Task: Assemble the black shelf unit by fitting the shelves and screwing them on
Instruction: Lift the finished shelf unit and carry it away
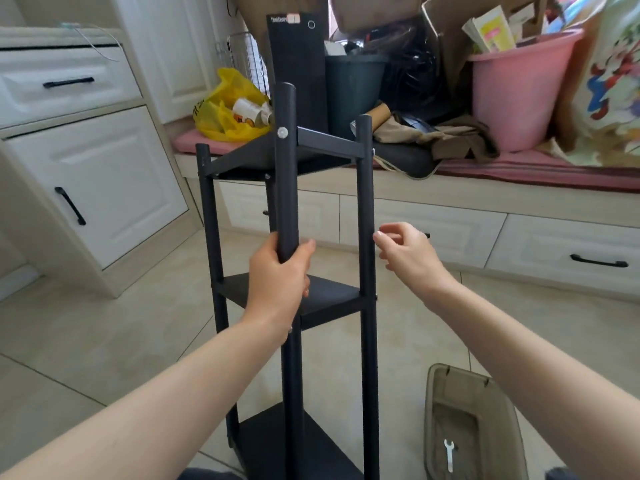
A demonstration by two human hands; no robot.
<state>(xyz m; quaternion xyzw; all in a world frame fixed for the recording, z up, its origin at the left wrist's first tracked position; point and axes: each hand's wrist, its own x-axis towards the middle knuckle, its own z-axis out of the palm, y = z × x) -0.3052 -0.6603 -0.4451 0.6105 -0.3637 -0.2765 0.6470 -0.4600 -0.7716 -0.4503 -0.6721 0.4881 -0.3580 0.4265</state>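
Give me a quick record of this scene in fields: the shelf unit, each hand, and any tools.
shelf unit: upright on the tiled floor, three shelves fitted
left hand: grips the front post above the middle shelf
right hand: beside the right post, fingers loosely curled, nothing seen in it
wrench: lying in the brown tray

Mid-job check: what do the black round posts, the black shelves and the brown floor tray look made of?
Black round posts: probably metal tube, matte coated; faint sheen, silver bolt head through one.
Black flat shelves: likely sheet metal, same matte finish; thin folded rims.
Brown translucent tray: plastic, glossy; its walls look see-through.
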